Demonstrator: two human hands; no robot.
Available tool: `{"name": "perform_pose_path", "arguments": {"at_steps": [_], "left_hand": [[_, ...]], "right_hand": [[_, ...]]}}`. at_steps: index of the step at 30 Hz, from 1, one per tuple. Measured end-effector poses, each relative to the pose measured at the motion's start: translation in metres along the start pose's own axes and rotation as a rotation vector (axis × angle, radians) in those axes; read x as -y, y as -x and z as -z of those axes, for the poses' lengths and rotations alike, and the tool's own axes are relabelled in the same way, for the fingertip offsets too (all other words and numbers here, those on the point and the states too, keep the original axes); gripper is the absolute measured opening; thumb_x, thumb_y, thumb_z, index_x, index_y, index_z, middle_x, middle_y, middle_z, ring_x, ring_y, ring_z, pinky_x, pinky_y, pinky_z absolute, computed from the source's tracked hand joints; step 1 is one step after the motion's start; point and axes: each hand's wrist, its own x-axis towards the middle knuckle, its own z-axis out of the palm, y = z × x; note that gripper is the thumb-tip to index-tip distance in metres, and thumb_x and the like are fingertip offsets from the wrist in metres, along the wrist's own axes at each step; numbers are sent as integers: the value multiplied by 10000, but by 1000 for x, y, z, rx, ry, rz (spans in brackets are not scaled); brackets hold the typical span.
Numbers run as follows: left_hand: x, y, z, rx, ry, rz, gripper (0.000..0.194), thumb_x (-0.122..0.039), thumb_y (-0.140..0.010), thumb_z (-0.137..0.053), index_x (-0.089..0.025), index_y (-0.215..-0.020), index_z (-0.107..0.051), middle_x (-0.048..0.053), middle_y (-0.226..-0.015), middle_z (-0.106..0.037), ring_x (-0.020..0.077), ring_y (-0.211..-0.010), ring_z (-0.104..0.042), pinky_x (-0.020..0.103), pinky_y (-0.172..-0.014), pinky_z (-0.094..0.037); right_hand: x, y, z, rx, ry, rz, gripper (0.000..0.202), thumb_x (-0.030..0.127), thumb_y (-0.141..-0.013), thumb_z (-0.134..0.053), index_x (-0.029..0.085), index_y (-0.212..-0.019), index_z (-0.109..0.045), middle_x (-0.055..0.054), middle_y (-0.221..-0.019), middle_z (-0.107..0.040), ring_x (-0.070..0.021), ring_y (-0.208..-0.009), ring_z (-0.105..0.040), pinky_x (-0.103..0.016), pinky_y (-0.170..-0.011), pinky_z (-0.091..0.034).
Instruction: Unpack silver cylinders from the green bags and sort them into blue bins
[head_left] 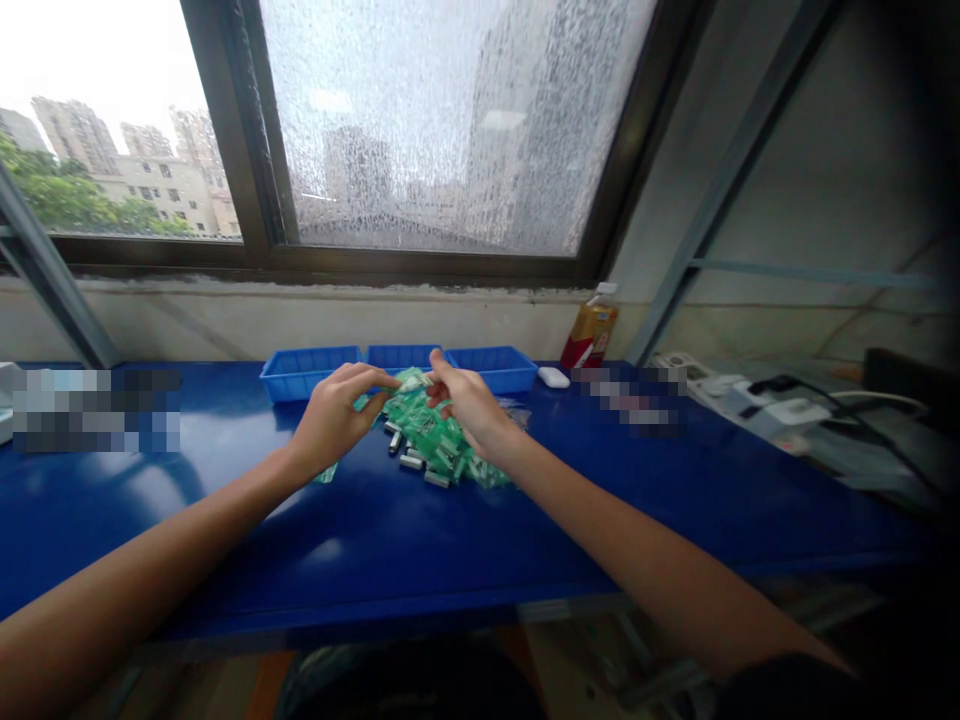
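Green plastic pile on blue table, wet window beyond.

Before me the glossy blue table carries 3 blue trays in a row along its far side. Nearer me lies a heap of green packets, small metallic pieces at its edge; right of the trays are a white object and a red-and-gold bottle.

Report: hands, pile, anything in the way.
Left hand, right hand at green pile, grip unclear. Pile loose, silver pieces at near edge. Blue bins behind, seemingly not blocking.
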Motion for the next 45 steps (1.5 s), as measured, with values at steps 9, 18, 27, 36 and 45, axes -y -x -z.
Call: {"name": "perform_pose_path", "arguments": {"at_steps": [9, 18, 27, 36, 45], "left_hand": [[-8, -4, -1, 180, 551, 511, 398, -473, -809, -470, -123, -864, -650, 88, -864, -625, 184, -773, -568, 299, -674, -436], [16, -14, 9, -32, 879, 839, 144, -147, -663, -693, -84, -716, -575, 6, -606, -567, 63, -493, -537, 161, -481, -417], [54, -22, 27, -525, 998, 819, 254, 6, -754, -538, -168, -876, -400, 32, -790, -575, 116, -749, -648, 180, -676, -518], [15, -2, -2, 59, 260, 492, 332, -326, -704, -633, -173, -981, -536, 88, -1011, -547, 205, -857, -586, 353, -748, -482], [10, 14, -24, 344, -107, 305, 260, -315, -763, -524, -156, -963, -574, 62, -810, -640, 189, -683, -565, 286, -606, -399]], "right_hand": [[-6, 4, 2, -90, 423, 552, 123, 207, -812, -497, 175, -833, -613, 2, -687, -506, -107, -612, -490, -235, -585, -384], [-8, 8, -3, -21, 628, 708, 125, 176, -790, -546, 174, -877, -636, -39, -866, -504, -130, -780, -520, -256, -740, -432], [-8, -3, 15, -61, 710, 640, 125, 210, -807, -527, 163, -832, -639, -50, -814, -556, -158, -803, -519, -286, -744, -405], [-13, -10, 23, 33, 819, 548, 153, 224, -814, -510, 155, -871, -634, -40, -728, -628, -156, -718, -512, -277, -693, -370], [-11, -9, 30, 186, 943, 371, 195, 272, -811, -490, 198, -849, -667, -37, -691, -647, -145, -610, -538, -247, -557, -318]]}}
